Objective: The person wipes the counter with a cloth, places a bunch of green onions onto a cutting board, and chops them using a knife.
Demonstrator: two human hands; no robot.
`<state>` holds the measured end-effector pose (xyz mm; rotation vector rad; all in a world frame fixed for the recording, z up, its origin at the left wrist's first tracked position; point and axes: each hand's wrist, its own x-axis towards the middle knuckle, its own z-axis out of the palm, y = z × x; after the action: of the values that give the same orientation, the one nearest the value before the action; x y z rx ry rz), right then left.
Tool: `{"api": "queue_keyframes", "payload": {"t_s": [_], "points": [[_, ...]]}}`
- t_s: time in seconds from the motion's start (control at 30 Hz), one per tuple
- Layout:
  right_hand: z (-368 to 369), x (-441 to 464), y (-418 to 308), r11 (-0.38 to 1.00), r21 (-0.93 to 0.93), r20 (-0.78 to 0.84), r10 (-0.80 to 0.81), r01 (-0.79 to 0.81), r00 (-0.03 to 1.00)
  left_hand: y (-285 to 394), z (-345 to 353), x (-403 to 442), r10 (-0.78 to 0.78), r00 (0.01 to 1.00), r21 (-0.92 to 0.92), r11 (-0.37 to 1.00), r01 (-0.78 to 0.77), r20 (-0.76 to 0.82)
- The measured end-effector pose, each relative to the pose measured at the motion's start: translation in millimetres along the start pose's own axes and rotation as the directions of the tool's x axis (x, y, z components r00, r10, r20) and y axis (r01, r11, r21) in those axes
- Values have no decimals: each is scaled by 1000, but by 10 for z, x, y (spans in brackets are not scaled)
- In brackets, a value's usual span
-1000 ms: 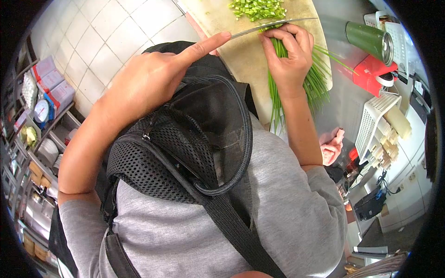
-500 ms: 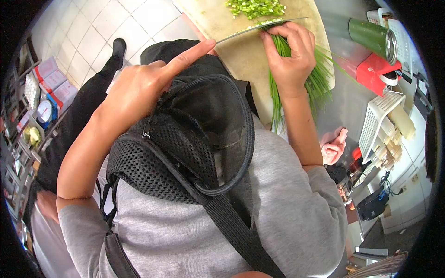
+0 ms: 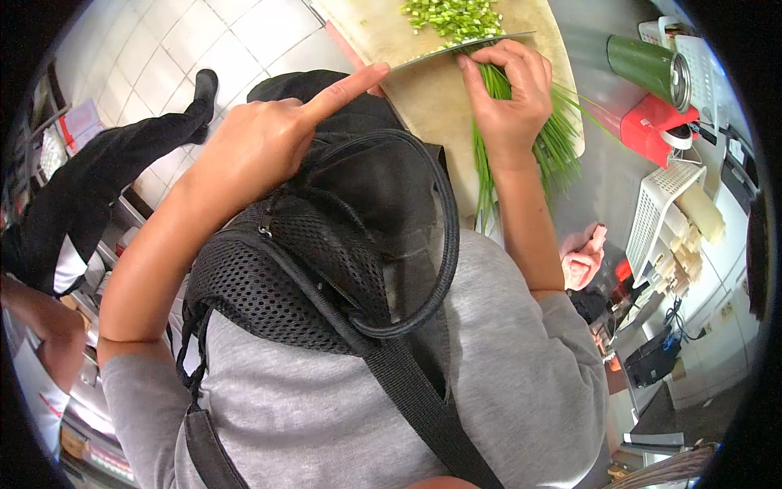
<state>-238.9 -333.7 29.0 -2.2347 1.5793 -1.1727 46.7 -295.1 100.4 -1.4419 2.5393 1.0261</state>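
Note:
My left hand (image 3: 261, 138) is closed around the handle end of a knife, its index finger stretched along toward the blade (image 3: 464, 47). The handle is hidden by the hand. My right hand (image 3: 515, 102) pinches a bunch of long green chives (image 3: 558, 151) against the cutting board (image 3: 444, 122), with thumb and fingertips beside the blade. The blade lies across the cut end of the bunch. Beyond it is a pile of small chopped pieces (image 3: 452, 16) on the board.
On the metal counter at right are a green cylinder (image 3: 643, 69), a red container (image 3: 656, 130), a white plastic basket (image 3: 658, 208) and a pink cloth (image 3: 582, 257). A black bag (image 3: 326, 261) hangs on my chest. Another person's leg (image 3: 122, 151) extends over the tiled floor at left.
My left hand and the knife have shifted slightly; my right hand keeps hold of the chives. At left, the other person's leg has swung into a flatter position and their arm shows more.

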Motion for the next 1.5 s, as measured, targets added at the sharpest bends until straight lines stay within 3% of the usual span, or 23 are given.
{"api": "queue_keyframes", "payload": {"t_s": [0.2, 0.3, 0.5, 0.6, 0.7, 0.9, 1.1, 1.33, 1.5], "points": [[-8, -3, -17, 1000, -18, 13, -17, 17, 1000, 92, 28, 297, 56, 988, -19, 998, -59, -147], [-30, 6, -37, 999, -21, 18, -32, 33, 999, 79, -52, 282, -40, 996, -1, 999, 40, -82], [-9, 38, -13, 998, 2, 26, -56, 56, 998, 44, -113, 200, -89, 989, -13, 996, 89, -120], [-3, 44, -17, 998, 15, 16, -66, 65, 998, 70, -18, 175, -81, 995, -4, 997, 81, -57], [19, 36, 8, 997, 35, 1, -65, 65, 998, 52, 61, 160, 25, 986, 29, 999, -21, -167], [14, 19, 6, 998, 51, 6, -44, 43, 999, 101, 37, 135, 29, 987, -9, 999, -31, -157], [15, 4, 8, 998, 44, -4, -43, 43, 999, 187, -49, 94, -21, 999, -72, 997, 17, -44], [-96, -8, -33, 995, -11, 91, -94, 95, 991, 144, -30, 101, 3, 999, 5, 1000, -3, -44], [-29, -59, 33, 998, 19, 48, -62, 61, 997, 70, 13, -50, 26, 998, 60, 998, -23, -55]]}}
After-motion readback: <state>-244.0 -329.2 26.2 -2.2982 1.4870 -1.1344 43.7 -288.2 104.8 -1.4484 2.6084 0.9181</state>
